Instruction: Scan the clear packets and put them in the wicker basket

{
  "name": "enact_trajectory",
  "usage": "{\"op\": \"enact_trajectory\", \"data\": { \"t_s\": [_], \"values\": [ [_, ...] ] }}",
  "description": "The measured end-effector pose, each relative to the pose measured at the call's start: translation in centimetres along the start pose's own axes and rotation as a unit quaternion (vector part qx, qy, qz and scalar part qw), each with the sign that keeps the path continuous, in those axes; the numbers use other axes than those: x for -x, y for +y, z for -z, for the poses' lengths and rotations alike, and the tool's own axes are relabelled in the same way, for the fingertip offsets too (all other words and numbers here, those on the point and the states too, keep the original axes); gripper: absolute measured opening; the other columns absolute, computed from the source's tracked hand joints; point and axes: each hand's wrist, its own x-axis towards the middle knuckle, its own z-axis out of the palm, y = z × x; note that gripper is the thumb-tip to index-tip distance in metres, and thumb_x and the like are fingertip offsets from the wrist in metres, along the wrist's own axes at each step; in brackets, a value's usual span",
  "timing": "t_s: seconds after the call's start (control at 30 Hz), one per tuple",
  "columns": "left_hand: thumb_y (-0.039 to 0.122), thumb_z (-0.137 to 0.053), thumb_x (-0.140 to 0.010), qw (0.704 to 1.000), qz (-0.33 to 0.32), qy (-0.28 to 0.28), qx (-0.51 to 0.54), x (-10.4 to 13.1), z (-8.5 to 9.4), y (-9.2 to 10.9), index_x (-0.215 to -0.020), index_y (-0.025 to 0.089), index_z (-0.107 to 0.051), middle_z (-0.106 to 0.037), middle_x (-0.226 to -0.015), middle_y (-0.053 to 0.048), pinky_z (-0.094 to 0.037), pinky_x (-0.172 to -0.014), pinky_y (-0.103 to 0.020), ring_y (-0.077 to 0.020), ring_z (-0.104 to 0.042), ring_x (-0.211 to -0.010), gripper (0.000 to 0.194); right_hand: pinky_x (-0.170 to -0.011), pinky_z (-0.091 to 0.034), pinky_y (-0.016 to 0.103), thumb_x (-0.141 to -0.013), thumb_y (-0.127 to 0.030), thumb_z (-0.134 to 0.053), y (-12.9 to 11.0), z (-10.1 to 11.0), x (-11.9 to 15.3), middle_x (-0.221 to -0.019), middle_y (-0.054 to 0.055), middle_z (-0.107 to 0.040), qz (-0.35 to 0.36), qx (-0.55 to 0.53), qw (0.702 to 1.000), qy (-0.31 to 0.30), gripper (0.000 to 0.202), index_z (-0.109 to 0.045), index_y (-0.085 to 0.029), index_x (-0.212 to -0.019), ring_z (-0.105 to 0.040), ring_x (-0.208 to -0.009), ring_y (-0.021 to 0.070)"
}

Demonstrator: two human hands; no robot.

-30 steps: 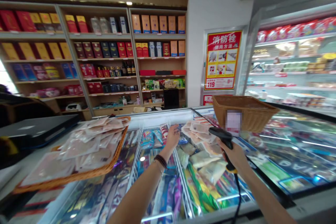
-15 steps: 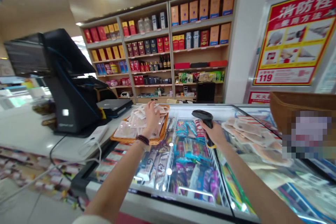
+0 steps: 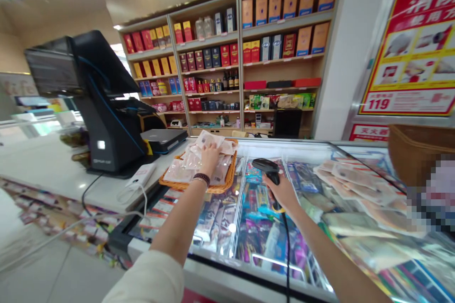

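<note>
My left grip [image 3: 210, 154] is closed on a flat clear packet [image 3: 209, 139], lifted just above the pile in the wicker tray [image 3: 227, 180] at the far left of the freezer lid. My right grip [image 3: 282, 191] is clamped round the handle of the barcode scanner [image 3: 267, 168], its head aimed forward and slightly left. From the scanner, the packet lies up and to the left, near but apart; its flat face tilts toward me. The checkout terminal [image 3: 103, 118] stands on the tabletop [image 3: 46, 170], further left.
</note>
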Motion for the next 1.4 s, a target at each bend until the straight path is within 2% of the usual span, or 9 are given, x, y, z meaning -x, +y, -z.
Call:
{"op": "enact_trajectory", "data": {
  "t_s": [0.3, 0.43, 0.5, 0.67, 0.73, 0.9, 1.13, 1.27, 1.4],
  "values": [
    [0.011, -0.050, -0.099, 0.996, -0.017, -0.090, 0.005, 5.2, 0.9, 1.7, -0.114, 0.021, -0.080, -0.076, -0.121, -0.018, -0.053, -0.102, -0.044, -0.0336, -0.070, -0.118, 0.035, -0.041, -0.042, 0.030, -0.079, -0.063, -0.066, -0.2, 0.1, 0.5, -0.045, -0.003, -0.054, -0.003, 0.004, 1.000, 0.008, 0.039, -0.052, -0.028, -0.069, -0.055, -0.037, 0.0181],
    [0.032, -0.059, -0.100, 0.994, 0.009, -0.107, 0.002, 6.8, 1.9, 1.8, -0.114, 0.022, -0.080, -0.079, -0.109, -0.016, -0.054, -0.095, -0.042, -0.0349, -0.073, -0.109, 0.027, -0.043, -0.043, 0.031, -0.081, -0.061, -0.065, -0.5, 0.2, 0.8, -0.044, -0.002, -0.054, 0.000, 0.009, 1.000, 0.005, 0.037, -0.052, -0.028, -0.070, -0.058, -0.039, 0.0199],
    [0.041, -0.059, -0.100, 0.995, 0.044, -0.082, 0.018, 6.3, 2.5, 1.3, -0.113, 0.022, -0.079, -0.079, -0.107, -0.015, -0.055, -0.094, -0.042, -0.0348, -0.073, -0.107, 0.031, -0.043, -0.043, 0.031, -0.081, -0.060, -0.065, -0.7, 0.3, 0.9, -0.044, -0.002, -0.054, -0.004, 0.008, 1.000, 0.008, 0.036, -0.052, -0.028, -0.070, -0.057, -0.039, 0.0199],
    [0.023, -0.069, -0.088, 0.994, 0.096, 0.056, 0.012, 3.7, 2.7, -0.9, -0.136, 0.016, -0.067, -0.068, -0.138, -0.019, -0.048, -0.110, -0.044, -0.0346, -0.064, -0.127, 0.048, -0.043, -0.043, 0.031, -0.081, -0.059, -0.065, -0.7, 0.4, 0.9, -0.045, -0.002, -0.054, -0.005, 0.006, 1.000, 0.013, 0.035, -0.052, -0.029, -0.069, -0.057, -0.039, 0.0199],
    [0.026, -0.077, -0.082, 0.989, 0.138, 0.043, 0.010, 3.1, 2.1, -1.8, -0.137, 0.011, -0.062, -0.067, -0.136, -0.023, -0.049, -0.108, -0.044, -0.0363, -0.064, -0.127, 0.059, -0.042, -0.043, 0.031, -0.081, -0.060, -0.065, -0.6, 0.4, 0.9, -0.045, -0.002, -0.055, -0.006, -0.001, 1.000, 0.010, 0.036, -0.052, -0.029, -0.070, -0.057, -0.039, 0.0203],
    [0.032, -0.080, -0.081, 0.984, 0.171, 0.002, 0.043, 3.1, 1.6, -2.8, -0.129, 0.012, -0.063, -0.073, -0.128, -0.020, -0.051, -0.101, -0.039, -0.0328, -0.068, -0.120, 0.054, -0.042, -0.044, 0.031, -0.082, -0.059, -0.065, -0.5, 0.5, 0.8, -0.044, -0.002, -0.054, -0.006, -0.006, 1.000, 0.011, 0.035, -0.051, -0.029, -0.070, -0.056, -0.038, 0.0197],
    [0.031, -0.073, -0.087, 0.981, 0.188, 0.042, 0.026, 4.1, 5.2, -3.6, -0.102, 0.018, -0.068, -0.077, -0.111, -0.016, -0.052, -0.094, -0.040, -0.0346, -0.070, -0.114, 0.021, -0.042, -0.044, 0.031, -0.079, -0.064, -0.067, -0.6, 0.6, 0.9, -0.044, -0.003, -0.053, -0.001, -0.015, 1.000, 0.010, 0.040, -0.050, -0.029, -0.069, -0.054, -0.037, 0.0182],
    [0.029, -0.069, -0.089, 0.962, 0.225, 0.094, 0.119, 3.9, 6.3, -3.3, -0.101, 0.020, -0.064, -0.077, -0.104, -0.011, -0.053, -0.087, -0.035, -0.0286, -0.072, -0.105, 0.016, -0.041, -0.043, 0.030, -0.077, -0.066, -0.069, -0.8, 0.9, 1.0, -0.043, -0.003, -0.053, -0.008, -0.024, 1.000, 0.007, 0.042, -0.051, -0.028, -0.071, -0.054, -0.037, 0.0182],
    [0.019, -0.072, -0.082, 0.908, 0.198, 0.128, 0.347, 3.7, 3.7, -0.1, -0.115, 0.019, -0.060, -0.077, -0.108, -0.008, -0.057, -0.081, -0.030, -0.0215, -0.074, -0.097, 0.035, -0.041, -0.044, 0.031, -0.074, -0.067, -0.072, -0.6, 1.7, 1.2, -0.046, -0.003, -0.055, -0.016, -0.045, 0.999, 0.026, 0.044, -0.052, -0.028, -0.073, -0.055, -0.038, 0.0188]
  ]
}}
